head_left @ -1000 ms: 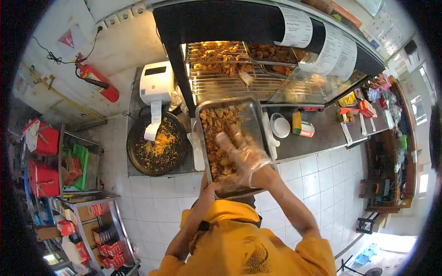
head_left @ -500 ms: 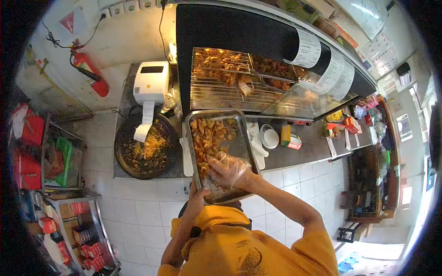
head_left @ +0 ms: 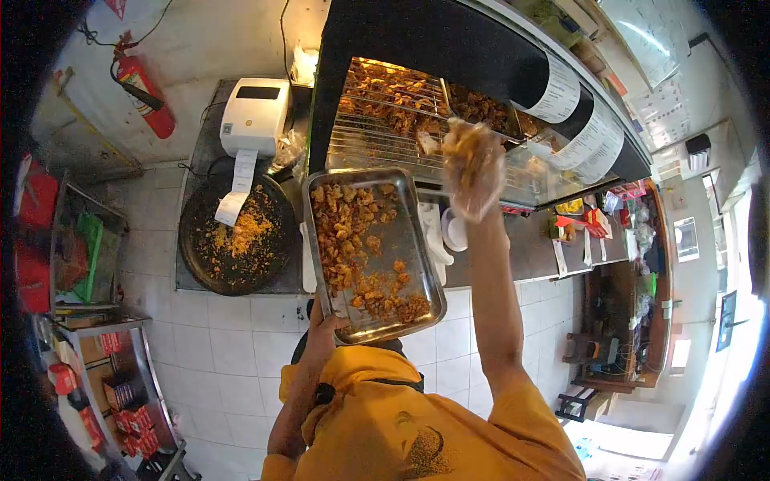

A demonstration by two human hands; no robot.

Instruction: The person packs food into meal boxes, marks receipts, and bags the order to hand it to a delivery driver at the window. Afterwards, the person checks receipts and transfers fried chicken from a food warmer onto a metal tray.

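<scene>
Head view puts the metal tray (head_left: 417,240) at the centre, so take everything from there. Your left hand (head_left: 325,321) grips the tray's near edge, thumb curled over the rim, and keeps it roughly level above the counter (head_left: 529,240). Fried pieces (head_left: 353,240) lie across most of the tray's floor, thickest along its left side and near corner, with bare metal showing on the right.

Your right hand (head_left: 473,168), in a clear plastic glove, is raised beyond the tray's far right corner and closed around a handful of fried pieces. It sits in front of the wire racks (head_left: 385,140) of the warming cabinet (head_left: 417,40), which stands just behind the tray and already carries fried food on its upper shelves.

By the look of it, you are partway through moving the pieces from tray to cabinet, one handful at a time, and plenty remains on the tray. The next move would call for carrying the handful in over a rack and loosening the fingers low, so nothing drops through the wires or onto the counter. Watch the tray's tilt while your eyes are on the rack; the load is heavier on its left side.

Left of the tray sits a dark round pan (head_left: 233,240) with crumbs, and beyond that a white printer (head_left: 253,116) trailing paper. A small white bowl (head_left: 453,232) stands just right of the tray.
</scene>
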